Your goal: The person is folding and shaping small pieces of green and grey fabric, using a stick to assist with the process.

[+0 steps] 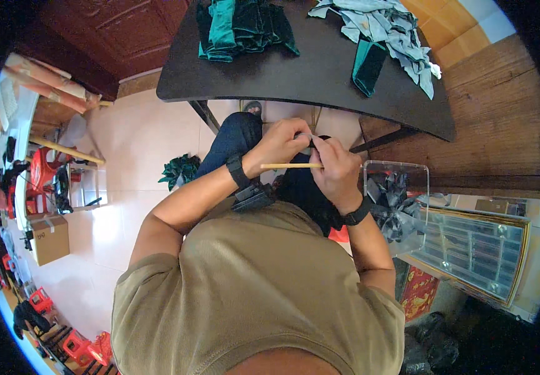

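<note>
Both my hands meet above my lap, just in front of the table's near edge. My left hand is closed, its thumb and fingertips pinching a small grey-and-dark piece, which looks like fabric. At the other side of that piece, the fingers of my right hand are also closed. A thin light wooden stick sticks out from my right hand toward my left wrist. How the stick and the small piece meet inside my fingers is hidden.
On the dark table lie stacked dark-green velvet pieces, a pile of grey cloth strips and one separate green piece. A clear plastic bin with dark scraps stands right of me. Green velvet lies on the floor at left.
</note>
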`<state>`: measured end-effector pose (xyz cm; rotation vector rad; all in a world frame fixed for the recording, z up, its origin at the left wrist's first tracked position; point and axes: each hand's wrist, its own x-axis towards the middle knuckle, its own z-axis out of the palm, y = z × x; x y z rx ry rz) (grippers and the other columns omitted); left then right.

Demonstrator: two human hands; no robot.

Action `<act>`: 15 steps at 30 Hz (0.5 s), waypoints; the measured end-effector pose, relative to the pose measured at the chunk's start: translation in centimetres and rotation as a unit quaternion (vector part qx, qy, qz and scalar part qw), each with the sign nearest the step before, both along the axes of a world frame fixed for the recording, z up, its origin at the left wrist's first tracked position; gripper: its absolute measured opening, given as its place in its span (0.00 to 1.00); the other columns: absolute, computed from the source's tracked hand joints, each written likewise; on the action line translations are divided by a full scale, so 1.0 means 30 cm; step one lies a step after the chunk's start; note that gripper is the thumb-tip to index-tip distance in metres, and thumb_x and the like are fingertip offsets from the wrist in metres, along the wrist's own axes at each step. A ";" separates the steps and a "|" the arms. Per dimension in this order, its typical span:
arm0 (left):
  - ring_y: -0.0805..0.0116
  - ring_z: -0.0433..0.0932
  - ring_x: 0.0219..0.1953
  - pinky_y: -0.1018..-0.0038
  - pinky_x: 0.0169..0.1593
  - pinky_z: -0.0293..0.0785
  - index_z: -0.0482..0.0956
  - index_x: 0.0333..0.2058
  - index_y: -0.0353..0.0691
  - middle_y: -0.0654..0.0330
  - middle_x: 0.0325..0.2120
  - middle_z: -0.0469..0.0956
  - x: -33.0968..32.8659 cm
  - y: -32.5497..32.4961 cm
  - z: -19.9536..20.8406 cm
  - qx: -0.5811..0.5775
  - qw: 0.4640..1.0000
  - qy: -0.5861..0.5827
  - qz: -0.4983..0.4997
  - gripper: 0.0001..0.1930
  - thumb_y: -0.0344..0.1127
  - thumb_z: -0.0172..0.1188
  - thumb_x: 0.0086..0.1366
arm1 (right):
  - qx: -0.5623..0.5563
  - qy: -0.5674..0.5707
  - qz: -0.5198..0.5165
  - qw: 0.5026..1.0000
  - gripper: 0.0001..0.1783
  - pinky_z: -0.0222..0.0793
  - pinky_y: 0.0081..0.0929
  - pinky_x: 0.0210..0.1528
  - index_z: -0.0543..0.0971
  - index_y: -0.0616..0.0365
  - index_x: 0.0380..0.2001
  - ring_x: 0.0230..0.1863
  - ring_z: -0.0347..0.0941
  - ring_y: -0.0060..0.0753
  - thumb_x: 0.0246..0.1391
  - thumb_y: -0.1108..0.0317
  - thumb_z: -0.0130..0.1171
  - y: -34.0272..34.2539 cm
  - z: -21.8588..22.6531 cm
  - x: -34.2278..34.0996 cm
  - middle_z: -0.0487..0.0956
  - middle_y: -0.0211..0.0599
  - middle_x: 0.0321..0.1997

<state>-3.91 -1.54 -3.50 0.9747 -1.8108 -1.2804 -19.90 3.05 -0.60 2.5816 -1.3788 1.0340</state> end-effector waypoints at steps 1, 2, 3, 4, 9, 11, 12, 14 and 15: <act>0.85 0.60 0.21 0.82 0.22 0.56 0.71 0.28 0.36 0.72 0.17 0.64 -0.001 0.000 -0.005 0.000 1.000 0.000 0.000 0.09 0.35 0.49 0.62 | 0.000 0.000 0.000 1.000 0.13 0.64 0.32 0.19 0.74 0.60 0.34 0.18 0.69 0.38 0.40 0.74 0.58 0.000 0.002 0.003 0.70 0.38 0.24; 0.85 0.60 0.21 0.82 0.22 0.57 0.70 0.27 0.35 0.72 0.17 0.64 -0.002 0.001 -0.013 0.067 0.997 0.035 -0.011 0.10 0.36 0.49 0.63 | -0.017 0.011 0.004 1.000 0.13 0.64 0.32 0.19 0.73 0.60 0.33 0.18 0.69 0.39 0.40 0.73 0.58 0.000 0.007 0.007 0.69 0.38 0.23; 0.85 0.60 0.21 0.82 0.22 0.57 0.70 0.27 0.35 0.72 0.17 0.63 -0.004 0.002 -0.009 0.132 0.988 0.070 -0.024 0.11 0.37 0.48 0.64 | -0.035 0.023 0.006 0.999 0.12 0.64 0.33 0.19 0.73 0.61 0.33 0.17 0.68 0.39 0.40 0.73 0.58 0.001 0.010 0.008 0.69 0.38 0.23; 0.85 0.60 0.21 0.82 0.22 0.57 0.70 0.27 0.35 0.72 0.17 0.63 -0.002 0.004 -0.003 0.131 0.989 0.070 -0.025 0.11 0.37 0.48 0.64 | -0.035 0.022 0.006 0.999 0.12 0.64 0.33 0.19 0.73 0.61 0.33 0.17 0.68 0.39 0.40 0.73 0.58 0.000 0.006 0.006 0.69 0.38 0.23; 0.80 0.62 0.19 0.77 0.21 0.60 0.70 0.28 0.35 0.67 0.15 0.64 -0.022 -0.004 -0.007 -0.071 0.995 0.077 -0.005 0.12 0.38 0.49 0.64 | -0.020 -0.185 -0.030 0.982 0.07 0.65 0.29 0.21 0.73 0.60 0.28 0.18 0.69 0.37 0.41 0.76 0.56 -0.026 -0.017 -0.002 0.72 0.42 0.21; 0.84 0.61 0.20 0.80 0.21 0.59 0.71 0.28 0.37 0.69 0.16 0.63 -0.016 0.005 0.012 0.015 0.997 0.069 -0.015 0.12 0.40 0.48 0.65 | -0.002 -0.243 -0.040 0.969 0.03 0.63 0.22 0.20 0.73 0.61 0.26 0.17 0.69 0.29 0.44 0.76 0.54 -0.027 -0.027 -0.014 0.73 0.37 0.20; 0.84 0.61 0.20 0.81 0.21 0.59 0.71 0.28 0.39 0.70 0.16 0.63 -0.006 0.005 0.014 0.056 0.997 0.061 -0.005 0.12 0.40 0.48 0.66 | 0.077 -0.394 -0.050 0.915 0.02 0.61 0.19 0.19 0.73 0.61 0.26 0.16 0.67 0.24 0.46 0.76 0.54 -0.032 -0.025 -0.025 0.72 0.34 0.19; 0.85 0.61 0.20 0.82 0.22 0.60 0.72 0.28 0.40 0.71 0.16 0.62 0.013 0.009 0.017 0.097 0.994 0.053 0.004 0.12 0.40 0.47 0.66 | 0.207 -0.655 -0.066 0.724 0.02 0.53 0.11 0.16 0.73 0.62 0.25 0.16 0.61 0.14 0.49 0.77 0.52 -0.040 -0.004 -0.052 0.70 0.26 0.17; 0.85 0.61 0.20 0.83 0.21 0.59 0.72 0.28 0.40 0.72 0.16 0.62 0.021 0.018 0.018 0.156 0.985 0.076 -0.003 0.11 0.40 0.48 0.66 | 0.233 -0.676 -0.033 0.698 0.02 0.51 0.11 0.14 0.73 0.62 0.24 0.14 0.59 0.13 0.49 0.77 0.52 -0.032 0.004 -0.072 0.70 0.28 0.17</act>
